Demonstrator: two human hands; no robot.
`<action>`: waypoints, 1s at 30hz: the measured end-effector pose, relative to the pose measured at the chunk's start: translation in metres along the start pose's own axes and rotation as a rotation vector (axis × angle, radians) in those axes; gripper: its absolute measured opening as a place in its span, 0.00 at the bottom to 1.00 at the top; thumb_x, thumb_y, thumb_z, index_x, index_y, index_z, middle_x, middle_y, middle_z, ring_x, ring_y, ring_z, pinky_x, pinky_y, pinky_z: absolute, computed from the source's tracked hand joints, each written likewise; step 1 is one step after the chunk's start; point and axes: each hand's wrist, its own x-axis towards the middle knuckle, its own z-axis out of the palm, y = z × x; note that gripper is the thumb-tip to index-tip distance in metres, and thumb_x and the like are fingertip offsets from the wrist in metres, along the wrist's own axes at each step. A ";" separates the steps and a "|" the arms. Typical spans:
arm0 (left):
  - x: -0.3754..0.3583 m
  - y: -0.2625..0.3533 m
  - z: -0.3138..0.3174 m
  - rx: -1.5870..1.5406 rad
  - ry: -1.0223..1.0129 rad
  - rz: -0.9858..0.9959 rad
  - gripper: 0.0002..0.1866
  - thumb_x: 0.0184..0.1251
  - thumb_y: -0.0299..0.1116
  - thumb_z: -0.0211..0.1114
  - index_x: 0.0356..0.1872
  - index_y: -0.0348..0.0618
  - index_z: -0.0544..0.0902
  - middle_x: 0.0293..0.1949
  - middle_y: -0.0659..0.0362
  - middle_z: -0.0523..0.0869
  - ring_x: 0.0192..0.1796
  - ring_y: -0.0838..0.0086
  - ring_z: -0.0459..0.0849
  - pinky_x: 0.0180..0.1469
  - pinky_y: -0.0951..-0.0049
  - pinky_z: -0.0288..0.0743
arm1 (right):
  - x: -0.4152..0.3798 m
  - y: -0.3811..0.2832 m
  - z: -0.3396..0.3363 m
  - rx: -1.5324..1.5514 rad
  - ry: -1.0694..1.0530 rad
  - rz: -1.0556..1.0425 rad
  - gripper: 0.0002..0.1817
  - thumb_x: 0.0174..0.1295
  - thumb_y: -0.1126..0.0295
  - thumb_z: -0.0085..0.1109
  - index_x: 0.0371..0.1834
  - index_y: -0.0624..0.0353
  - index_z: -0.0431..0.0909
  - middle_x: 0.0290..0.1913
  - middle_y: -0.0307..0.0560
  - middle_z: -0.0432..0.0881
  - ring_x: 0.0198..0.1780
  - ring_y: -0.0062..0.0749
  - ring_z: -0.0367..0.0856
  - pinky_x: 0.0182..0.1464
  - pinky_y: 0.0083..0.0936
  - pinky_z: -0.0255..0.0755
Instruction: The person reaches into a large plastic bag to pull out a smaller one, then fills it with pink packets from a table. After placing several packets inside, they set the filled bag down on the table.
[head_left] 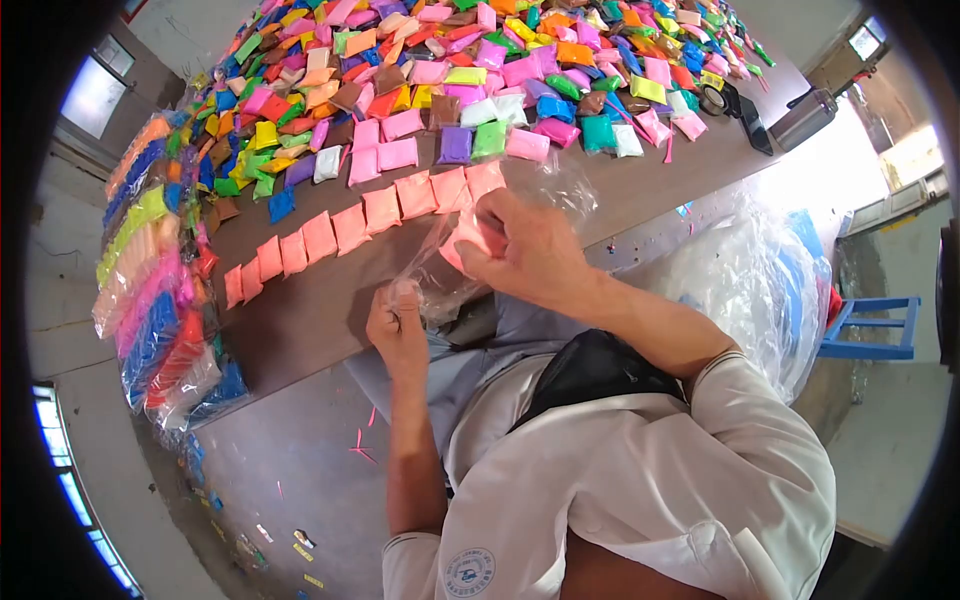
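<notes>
A clear plastic bag [440,280] hangs at the table's front edge between my two hands. My left hand [399,318] is closed on the bag's lower left side. My right hand [525,240] pinches a salmon-pink packet [465,240] at the bag's upper right part, its thumb and fingers pressed on it. Just behind, a slanting row of similar salmon-pink packets [350,228] lies on the table, running from the far left up to my right hand. Part of the bag is crumpled behind the right hand.
A large heap of colourful packets [400,70] covers the back of the table [300,340]. Filled bags [160,290] stand at the left end. A dark metallic container [803,120] sits at the right. Big plastic sacks [740,290] and a blue stool [875,328] are right of my body.
</notes>
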 end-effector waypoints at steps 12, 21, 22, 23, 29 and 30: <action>0.001 0.006 0.025 -0.074 0.033 -0.126 0.13 0.73 0.34 0.60 0.35 0.33 0.81 0.27 0.62 0.80 0.31 0.81 0.74 0.35 0.76 0.70 | -0.018 0.011 0.029 -0.089 -0.236 -0.002 0.25 0.53 0.58 0.69 0.50 0.60 0.73 0.31 0.52 0.82 0.33 0.51 0.84 0.36 0.40 0.77; 0.001 0.009 0.021 -0.042 -0.023 -0.054 0.13 0.75 0.32 0.57 0.32 0.32 0.78 0.27 0.60 0.76 0.32 0.78 0.71 0.35 0.74 0.69 | -0.012 0.028 0.009 0.233 -0.631 0.042 0.33 0.50 0.54 0.69 0.58 0.57 0.75 0.39 0.55 0.83 0.46 0.48 0.82 0.48 0.38 0.76; 0.001 0.010 0.021 -0.038 -0.028 -0.060 0.13 0.75 0.32 0.56 0.33 0.31 0.78 0.27 0.59 0.77 0.32 0.77 0.72 0.36 0.73 0.70 | -0.011 0.030 0.008 0.270 -0.681 0.055 0.33 0.50 0.54 0.70 0.59 0.57 0.75 0.39 0.55 0.82 0.46 0.47 0.82 0.48 0.38 0.75; 0.001 0.012 0.021 -0.034 -0.032 -0.067 0.14 0.75 0.33 0.56 0.33 0.31 0.78 0.28 0.58 0.78 0.33 0.76 0.73 0.37 0.73 0.70 | -0.010 0.030 0.008 0.240 -0.698 0.067 0.31 0.50 0.56 0.70 0.57 0.57 0.76 0.39 0.53 0.82 0.44 0.45 0.82 0.46 0.36 0.76; 0.003 0.013 0.024 -0.049 -0.026 -0.022 0.17 0.78 0.37 0.52 0.37 0.31 0.80 0.32 0.55 0.82 0.35 0.73 0.75 0.40 0.70 0.72 | -0.003 0.017 0.009 0.136 -0.731 0.121 0.21 0.48 0.60 0.72 0.40 0.59 0.76 0.32 0.48 0.81 0.36 0.39 0.82 0.40 0.35 0.74; 0.003 0.013 0.023 -0.048 -0.034 -0.021 0.18 0.78 0.38 0.51 0.38 0.31 0.80 0.32 0.55 0.82 0.35 0.74 0.76 0.40 0.71 0.72 | -0.004 0.018 0.010 0.148 -0.708 0.112 0.20 0.48 0.60 0.72 0.37 0.59 0.75 0.31 0.48 0.81 0.36 0.39 0.82 0.39 0.36 0.74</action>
